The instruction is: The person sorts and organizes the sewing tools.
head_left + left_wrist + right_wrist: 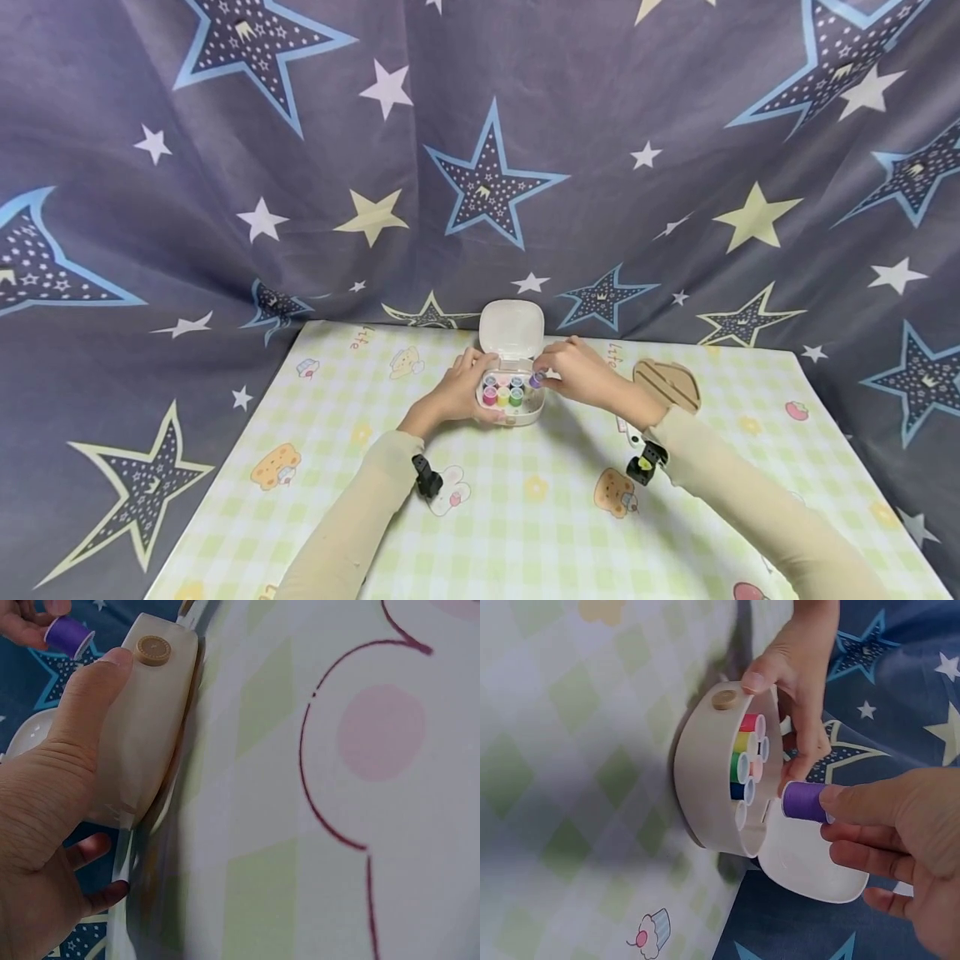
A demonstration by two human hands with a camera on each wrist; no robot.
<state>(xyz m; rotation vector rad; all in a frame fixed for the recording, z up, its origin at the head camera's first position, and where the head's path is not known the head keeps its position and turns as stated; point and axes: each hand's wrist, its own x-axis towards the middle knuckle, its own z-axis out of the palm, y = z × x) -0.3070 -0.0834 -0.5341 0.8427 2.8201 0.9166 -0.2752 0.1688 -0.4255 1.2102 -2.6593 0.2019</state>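
Observation:
A white box (534,410) with rounded corners stands on the table, its lid (512,327) raised at the back. Several thread spools (739,766) are lined up inside, among them red, yellow, green, dark blue and white ones. My left hand (455,392) grips the box's left side, the thumb at the front by a round wooden button (153,650). Between thumb and fingers, my right hand (581,372) pinches a purple thread spool (804,801). It is held above the right part of the box, apart from the other spools.
A checked cloth with printed cartoons covers the table (540,542). Behind it hangs a dark curtain (450,50) patterned with stars, close to the raised lid. Right of the box is a brown striped shape (667,385); whether printed or solid I cannot tell.

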